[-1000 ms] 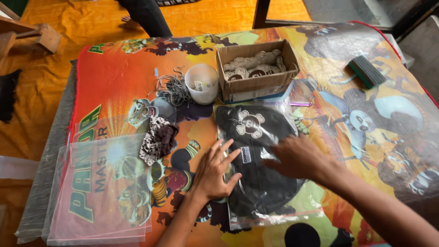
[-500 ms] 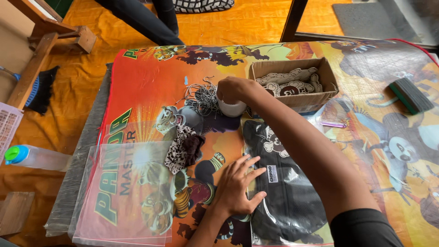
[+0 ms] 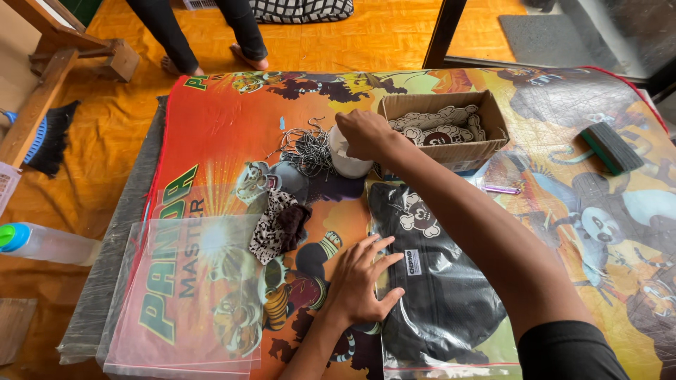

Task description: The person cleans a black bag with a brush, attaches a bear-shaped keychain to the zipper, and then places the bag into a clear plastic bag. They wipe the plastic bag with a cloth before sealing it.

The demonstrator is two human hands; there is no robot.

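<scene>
Surface: a low table under a bright cartoon-printed cover (image 3: 211,141), on an orange floor.

Landmark: the bagged black garment (image 3: 436,281), lying in its clear bag at the near right of the cover. Count: one.

Left hand (image 3: 362,285): fingers spread wide and flat, pressing the bag's left edge. It grips nothing.

Clear plastic bags (image 3: 190,295): a loose stack left of the garment; the count cannot be told.

Patterned cloth scrap (image 3: 278,225): one, left of and just beyond the garment.

White cup (image 3: 348,163): one, beyond the garment. Right hand (image 3: 362,134) is over its rim with fingers curled in; whether they hold anything cannot be told.

Method, as a judgement: keep the left palm flat so the bag stays put while the right hand picks from the cup.

Tangle of thin cords (image 3: 303,149): left of the cup, uncountable.

Cardboard box (image 3: 443,130): one, beyond the garment, holding several patches.

Dark block (image 3: 611,148): one, far right of the garment.

Another person's legs (image 3: 204,35): two, beyond the table.
</scene>
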